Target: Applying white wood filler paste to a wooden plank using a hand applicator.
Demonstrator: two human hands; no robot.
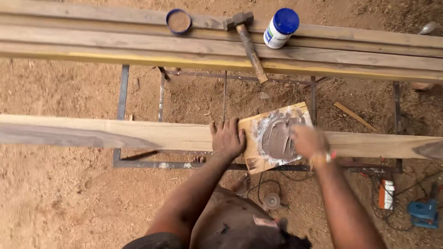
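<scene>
My left hand lies flat, fingers apart, on a long wooden plank that spans a metal frame. Just right of it a small square board rests on the plank, smeared with a grey-brown paste ringed with white. My right hand is over the paste's right side and blurred by motion; whether it holds a tool I cannot tell. A yellow band sits on that wrist.
Farther planks carry a hammer, a blue lid filled with brown powder and a white bottle with a blue cap. The metal frame stands on sawdust ground. A blue power tool and cables lie at lower right.
</scene>
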